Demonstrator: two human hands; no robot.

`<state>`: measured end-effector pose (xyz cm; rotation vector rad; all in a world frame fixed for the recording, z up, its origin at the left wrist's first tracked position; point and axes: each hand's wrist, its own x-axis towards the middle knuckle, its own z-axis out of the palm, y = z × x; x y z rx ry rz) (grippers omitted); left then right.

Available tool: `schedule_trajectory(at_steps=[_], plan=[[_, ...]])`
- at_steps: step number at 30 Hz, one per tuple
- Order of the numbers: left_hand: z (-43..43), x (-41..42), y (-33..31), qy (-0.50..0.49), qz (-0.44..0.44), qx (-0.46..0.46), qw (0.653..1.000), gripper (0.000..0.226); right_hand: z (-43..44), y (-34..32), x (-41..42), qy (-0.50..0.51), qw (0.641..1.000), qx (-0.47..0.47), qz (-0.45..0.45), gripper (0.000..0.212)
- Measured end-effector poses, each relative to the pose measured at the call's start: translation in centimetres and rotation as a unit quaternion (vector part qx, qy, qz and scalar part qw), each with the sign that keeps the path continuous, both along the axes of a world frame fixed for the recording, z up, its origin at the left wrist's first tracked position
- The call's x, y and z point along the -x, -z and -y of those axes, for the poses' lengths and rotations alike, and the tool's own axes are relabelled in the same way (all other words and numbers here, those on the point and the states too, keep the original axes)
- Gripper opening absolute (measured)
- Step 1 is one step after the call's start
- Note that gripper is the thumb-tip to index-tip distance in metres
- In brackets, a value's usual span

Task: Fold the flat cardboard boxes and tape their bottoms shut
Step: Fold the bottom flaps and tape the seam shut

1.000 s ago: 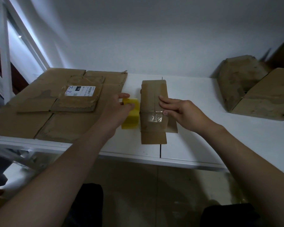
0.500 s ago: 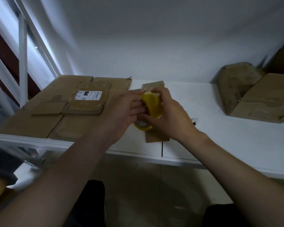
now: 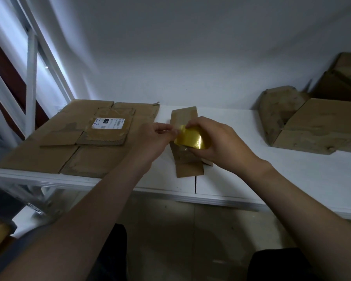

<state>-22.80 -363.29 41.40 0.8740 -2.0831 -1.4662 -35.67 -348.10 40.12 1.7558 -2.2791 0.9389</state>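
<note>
A small folded cardboard box [image 3: 187,168] lies on the white table [image 3: 292,175], with a strip of clear tape across its flaps. Above it my right hand [image 3: 217,142] grips a yellow tape roll [image 3: 193,138]. My left hand [image 3: 154,136] pinches the loose tape end at the roll's left edge. Both hands hover over the box's middle and hide part of it.
A stack of flat cardboard sheets [image 3: 69,147], one with a white label [image 3: 107,123], covers the table's left end. Folded cardboard boxes [image 3: 312,126] stand at the right, against the wall. The table's front edge [image 3: 190,196] runs below the hands.
The roll has gone from my left hand beside the box into my right hand above it. My left fingers now pinch the tape end. My right hand left the box top.
</note>
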Motion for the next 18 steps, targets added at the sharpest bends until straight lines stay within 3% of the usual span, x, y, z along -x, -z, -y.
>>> schedule_trajectory(at_steps=[5, 10, 15, 18], plan=[[0.5, -0.1, 0.0, -0.001, -0.006, -0.037, 0.999, 0.016, -0.6, 0.0, 0.5, -0.026, 0.998, 0.052, 0.036, 0.042], [2.1, -0.2, 0.4, -0.053, -0.033, -0.058, 0.996, 0.008, -1.2, -0.2, 2.6, -0.016, 0.996, -0.087, 0.005, 0.04], [3.9, -0.2, 2.4, -0.092, -0.022, -0.157, 0.983, 0.018, -2.9, -0.8, 4.3, -0.025, 0.997, 0.035, 0.065, 0.037], [4.5, 0.0, 3.7, -0.108, -0.038, -0.173, 0.978, 0.021, -3.4, -0.3, 5.4, -0.041, 0.999, -0.017, -0.004, 0.038]])
